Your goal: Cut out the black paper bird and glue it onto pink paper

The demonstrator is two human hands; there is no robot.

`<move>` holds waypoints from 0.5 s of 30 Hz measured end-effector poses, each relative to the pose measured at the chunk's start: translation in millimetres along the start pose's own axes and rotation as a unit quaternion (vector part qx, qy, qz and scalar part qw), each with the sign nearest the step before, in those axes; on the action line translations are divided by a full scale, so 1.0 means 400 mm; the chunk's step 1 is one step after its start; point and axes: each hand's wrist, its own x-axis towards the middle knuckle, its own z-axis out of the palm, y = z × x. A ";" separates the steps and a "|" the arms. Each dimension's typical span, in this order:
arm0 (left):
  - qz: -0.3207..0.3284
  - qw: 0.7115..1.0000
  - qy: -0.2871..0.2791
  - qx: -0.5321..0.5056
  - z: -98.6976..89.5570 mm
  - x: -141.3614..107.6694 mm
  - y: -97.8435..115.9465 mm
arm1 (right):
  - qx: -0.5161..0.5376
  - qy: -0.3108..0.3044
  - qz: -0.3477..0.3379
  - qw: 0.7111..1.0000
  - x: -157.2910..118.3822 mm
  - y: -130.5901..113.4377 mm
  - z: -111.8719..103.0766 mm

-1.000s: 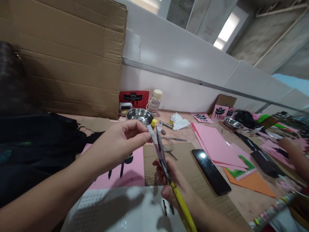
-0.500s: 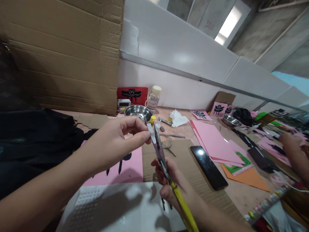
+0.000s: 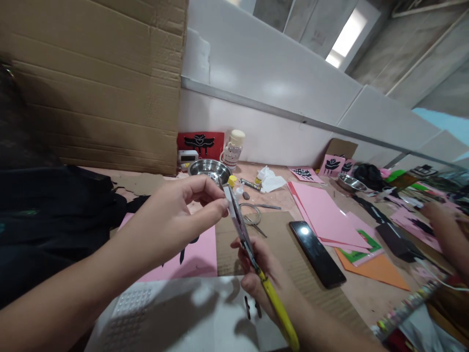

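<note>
My left hand (image 3: 194, 205) pinches a small white strip (image 3: 230, 201) between thumb and forefinger. My right hand (image 3: 260, 264) grips scissors with yellow handles (image 3: 274, 305), pointing up and away from me. Their blades lie nearly together along the right side of the strip; whether they touch or cut it, I cannot tell. Below the hands lies a white sheet (image 3: 190, 313) with rows of small clear beads (image 3: 134, 305) on its left and two small dark pieces (image 3: 252, 308) near my right hand. Behind it, partly covered by my left arm, is a pink card (image 3: 203, 259) bearing black cut-out shapes.
A black phone (image 3: 318, 254) and pink paper sheets (image 3: 326, 215) lie to the right. At the back stand a steel bowl (image 3: 209, 168) and a cream-lidded bottle (image 3: 233, 149). Cardboard (image 3: 91, 88) rises at the left. Another person's hand (image 3: 437, 220) shows at the right edge.
The scissor blades have closed toward each other beside the white strip, and the yellow handle has shifted slightly. My left hand stays almost still.
</note>
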 end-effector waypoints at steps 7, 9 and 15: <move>-0.058 0.996 -0.053 -0.028 0.003 0.012 -0.006 | 0.072 0.085 -0.014 0.994 0.015 -0.018 -0.003; -0.073 0.993 -0.089 -0.018 0.018 0.010 -0.012 | 0.085 0.115 -0.035 0.989 0.022 -0.038 -0.006; -0.027 0.986 -0.157 0.056 0.083 -0.002 -0.030 | 0.080 0.133 -0.091 0.984 0.033 -0.065 -0.017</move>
